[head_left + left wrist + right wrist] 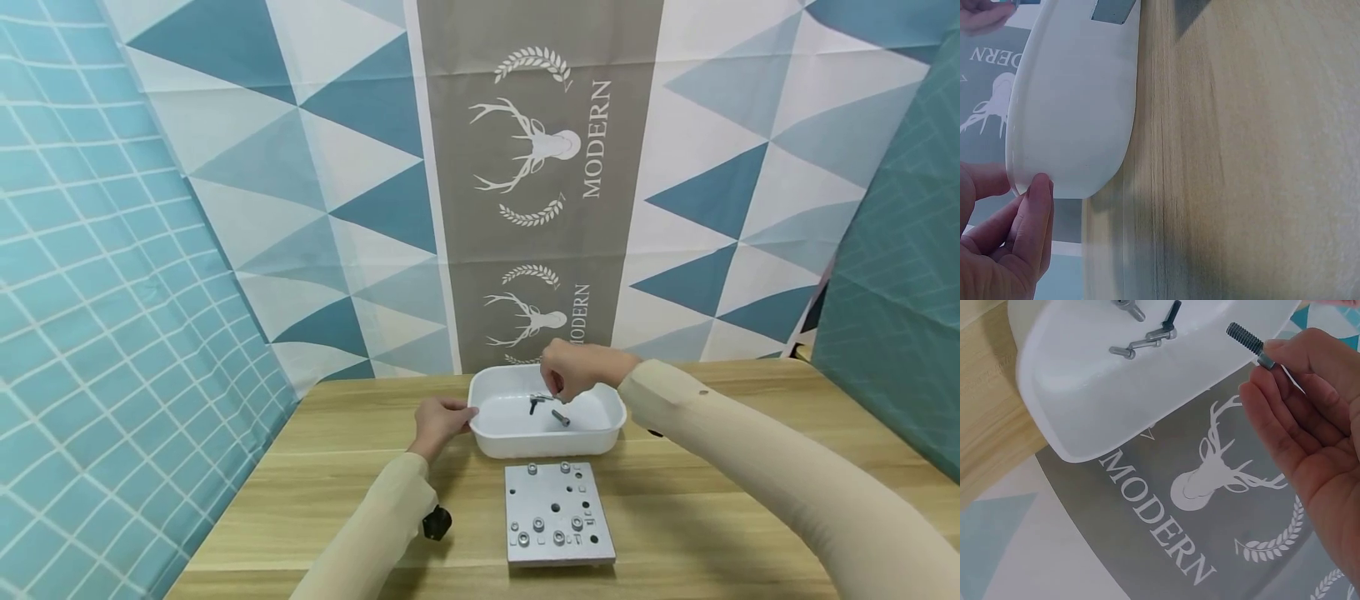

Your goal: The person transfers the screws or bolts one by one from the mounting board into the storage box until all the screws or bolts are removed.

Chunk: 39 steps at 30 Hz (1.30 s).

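My left hand (438,425) pinches the left end of a white plastic tray (517,447), thumb on one side of the rim and fingers on the other. Over the tray, my right hand (576,368) pinches a dark grey screw (1245,337) between thumb and fingertips. Its threaded end sticks out, while its head is hidden by the fingers. Inside the tray lie a thicker socket-head screw (561,418), a black screw (1172,314) and several small silver screws (1145,344).
In front of the tray, a silver metal plate (540,490) lies on the wooden table (352,467). It has several holes, and several socket-head screws (538,524) sit in it. A patterned curtain (525,250) hangs behind the table, with blue sheets at both sides.
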Each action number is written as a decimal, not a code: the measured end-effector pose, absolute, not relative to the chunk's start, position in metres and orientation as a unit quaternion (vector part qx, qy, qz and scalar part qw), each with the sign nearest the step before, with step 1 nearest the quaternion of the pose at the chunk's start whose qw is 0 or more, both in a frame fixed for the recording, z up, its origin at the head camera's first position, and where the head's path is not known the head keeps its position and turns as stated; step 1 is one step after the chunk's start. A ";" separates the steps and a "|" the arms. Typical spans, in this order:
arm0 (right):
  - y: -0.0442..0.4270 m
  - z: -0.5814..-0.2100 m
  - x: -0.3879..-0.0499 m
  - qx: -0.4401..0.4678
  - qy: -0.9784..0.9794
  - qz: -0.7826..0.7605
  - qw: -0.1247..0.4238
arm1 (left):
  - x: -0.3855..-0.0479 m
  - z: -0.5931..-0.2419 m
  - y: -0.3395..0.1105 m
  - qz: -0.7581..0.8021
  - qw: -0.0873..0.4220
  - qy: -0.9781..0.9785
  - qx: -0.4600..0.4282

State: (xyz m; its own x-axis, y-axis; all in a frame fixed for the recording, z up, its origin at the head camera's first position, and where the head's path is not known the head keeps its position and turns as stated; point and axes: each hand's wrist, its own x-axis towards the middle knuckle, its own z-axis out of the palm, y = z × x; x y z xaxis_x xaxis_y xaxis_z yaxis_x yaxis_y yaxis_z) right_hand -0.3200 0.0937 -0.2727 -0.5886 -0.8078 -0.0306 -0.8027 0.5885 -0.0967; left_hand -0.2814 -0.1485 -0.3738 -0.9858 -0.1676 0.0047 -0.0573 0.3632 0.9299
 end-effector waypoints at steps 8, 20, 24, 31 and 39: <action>0.088 -0.279 -0.332 -0.433 0.899 -0.038 0.059 | -0.281 -0.373 -0.148 -0.563 0.052 -0.822 0.067; 0.079 -0.285 -0.349 -0.405 0.909 -0.057 0.078 | -0.282 -0.371 -0.149 -0.561 0.058 -0.823 0.061; 0.079 -0.289 -0.354 -0.407 0.909 -0.065 0.061 | -0.282 -0.373 -0.149 -0.561 0.059 -0.824 0.060; 0.084 -0.294 -0.354 -0.391 0.915 -0.086 0.043 | -0.281 -0.373 -0.148 -0.556 0.055 -0.826 0.066; 0.091 -0.297 -0.340 -0.408 0.907 -0.081 0.058 | -0.281 -0.372 -0.148 -0.557 0.053 -0.826 0.068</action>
